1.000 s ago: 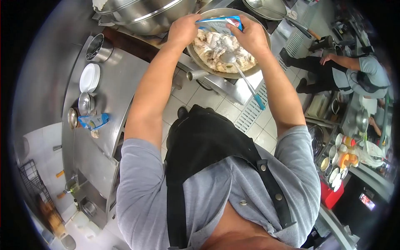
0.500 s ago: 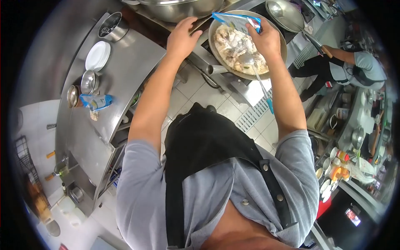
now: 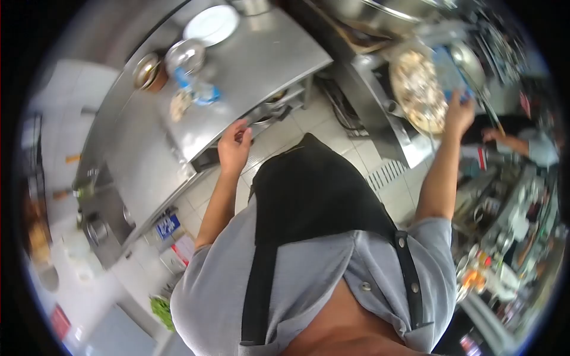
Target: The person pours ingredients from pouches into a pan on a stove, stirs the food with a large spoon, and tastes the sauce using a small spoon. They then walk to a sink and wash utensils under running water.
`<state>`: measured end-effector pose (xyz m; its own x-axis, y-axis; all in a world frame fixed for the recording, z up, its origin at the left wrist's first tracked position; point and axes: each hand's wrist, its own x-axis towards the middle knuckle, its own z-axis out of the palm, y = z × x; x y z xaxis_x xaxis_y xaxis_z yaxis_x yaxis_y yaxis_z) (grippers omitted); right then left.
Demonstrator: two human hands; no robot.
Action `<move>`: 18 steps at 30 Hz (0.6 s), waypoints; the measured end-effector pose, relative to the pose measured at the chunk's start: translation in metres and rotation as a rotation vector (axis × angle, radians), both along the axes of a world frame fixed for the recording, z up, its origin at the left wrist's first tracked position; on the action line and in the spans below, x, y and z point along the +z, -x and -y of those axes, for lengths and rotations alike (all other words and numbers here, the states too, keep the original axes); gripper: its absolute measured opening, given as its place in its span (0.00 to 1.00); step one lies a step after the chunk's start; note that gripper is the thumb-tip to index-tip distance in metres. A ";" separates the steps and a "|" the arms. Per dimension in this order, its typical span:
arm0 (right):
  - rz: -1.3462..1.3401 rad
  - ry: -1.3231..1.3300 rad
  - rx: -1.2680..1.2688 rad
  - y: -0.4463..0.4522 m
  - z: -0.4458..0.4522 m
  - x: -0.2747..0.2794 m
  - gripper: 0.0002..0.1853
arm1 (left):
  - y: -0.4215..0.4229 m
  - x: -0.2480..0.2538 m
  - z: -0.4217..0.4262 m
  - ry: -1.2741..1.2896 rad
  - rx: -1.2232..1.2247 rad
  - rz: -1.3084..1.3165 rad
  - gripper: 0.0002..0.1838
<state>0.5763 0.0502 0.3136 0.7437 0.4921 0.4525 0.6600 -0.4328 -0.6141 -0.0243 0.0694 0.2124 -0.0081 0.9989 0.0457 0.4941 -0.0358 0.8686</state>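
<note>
My right hand [image 3: 460, 115] grips a blue plastic pouch [image 3: 448, 68] by its near end, beside the right rim of a wide pan [image 3: 440, 126]. Pale, chunky food [image 3: 418, 83] fills the pan; motion blur hides its detail. My left hand [image 3: 234, 148] holds nothing, its fingers loosely curled and apart, just off the edge of the steel counter [image 3: 261, 56]. On that counter, nearest to this hand, lie another blue-and-clear pouch [image 3: 205, 93] and a small pale crumpled item [image 3: 180, 105].
Metal bowls [image 3: 185, 56] and white plates [image 3: 211, 25] stand farther back on the counter. A large steel pot [image 3: 380, 16] sits beyond the pan. At right, a co-worker's arm [image 3: 510, 141] reaches near a long-handled wok [image 3: 468, 64]. Tiled floor [image 3: 291, 135] lies between counter and stove.
My view has turned toward the left counter. My left hand has moved away from the stove to the counter's edge. My right hand and its pouch have shifted to the pan's right side.
</note>
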 end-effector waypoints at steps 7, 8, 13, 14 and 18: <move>0.104 -0.238 -0.108 0.051 -0.008 -0.002 0.24 | 0.090 -0.002 -0.030 -0.141 0.213 0.020 0.40; 0.131 -0.026 -0.133 0.037 -0.009 -0.019 0.24 | 0.098 -0.002 -0.038 -0.126 0.202 0.061 0.45; 0.054 -0.147 -0.374 0.080 -0.009 0.008 0.25 | 0.103 0.010 -0.087 -0.065 0.094 0.096 0.56; 0.090 -0.057 -0.359 0.069 -0.007 -0.010 0.26 | 0.101 0.012 -0.092 -0.051 0.080 0.043 0.58; 0.027 -0.088 -0.404 0.087 -0.013 0.012 0.21 | 0.093 -0.013 -0.116 -0.038 0.013 0.055 0.63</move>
